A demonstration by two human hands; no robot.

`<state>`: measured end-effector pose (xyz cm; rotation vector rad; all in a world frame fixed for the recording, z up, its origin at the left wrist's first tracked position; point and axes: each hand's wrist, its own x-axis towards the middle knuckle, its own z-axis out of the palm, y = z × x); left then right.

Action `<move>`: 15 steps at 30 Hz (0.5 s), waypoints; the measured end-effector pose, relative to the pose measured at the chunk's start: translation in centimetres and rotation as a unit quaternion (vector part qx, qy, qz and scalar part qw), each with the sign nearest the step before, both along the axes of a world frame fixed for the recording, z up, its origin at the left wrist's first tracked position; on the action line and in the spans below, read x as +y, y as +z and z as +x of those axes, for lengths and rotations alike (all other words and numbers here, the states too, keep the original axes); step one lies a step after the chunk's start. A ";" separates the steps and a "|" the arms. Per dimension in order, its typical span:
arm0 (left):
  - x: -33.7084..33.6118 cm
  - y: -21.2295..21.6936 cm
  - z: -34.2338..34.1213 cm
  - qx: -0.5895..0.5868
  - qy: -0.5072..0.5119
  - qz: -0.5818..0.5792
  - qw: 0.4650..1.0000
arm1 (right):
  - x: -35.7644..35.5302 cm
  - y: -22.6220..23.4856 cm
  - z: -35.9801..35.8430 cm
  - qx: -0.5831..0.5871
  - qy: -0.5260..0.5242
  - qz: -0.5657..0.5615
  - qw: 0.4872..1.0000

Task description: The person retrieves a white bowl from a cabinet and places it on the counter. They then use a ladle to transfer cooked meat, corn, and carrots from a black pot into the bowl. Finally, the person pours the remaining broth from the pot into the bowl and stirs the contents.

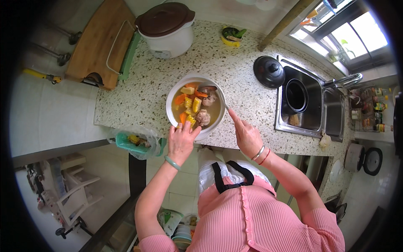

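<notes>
- Daylight comes in through the window [352,35] at the upper right, and its panes are blown out to near white.
- The speckled counter [235,84] is evenly and brightly lit, with only soft, short shadows under the bowl [174,105] and the black lid [268,71].
- The steel sink [310,126] and the tap [344,80] carry small bright glints.
- The floor at the lower left is dimmer and slightly hazy.
- The middle of the view is sharp; detail softens toward the rim.
- Straight edges such as the counter front bend strongly outward.
- A black ring closes off the corners.
</notes>
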<state>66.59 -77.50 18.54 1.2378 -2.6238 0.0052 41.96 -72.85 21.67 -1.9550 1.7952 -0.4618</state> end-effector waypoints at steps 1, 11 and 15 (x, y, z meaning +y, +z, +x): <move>0.0 -0.1 0.0 0.003 0.000 -0.001 1.000 | 0.3 0.1 0.1 -0.010 -0.009 0.005 1.000; 0.2 0.1 0.3 -0.005 0.002 0.020 1.000 | 2.8 0.6 -0.9 -0.090 -0.040 -0.009 0.995; 0.1 0.1 0.4 0.006 0.002 0.019 1.000 | 1.8 1.0 -1.6 -0.093 -0.047 -0.028 0.994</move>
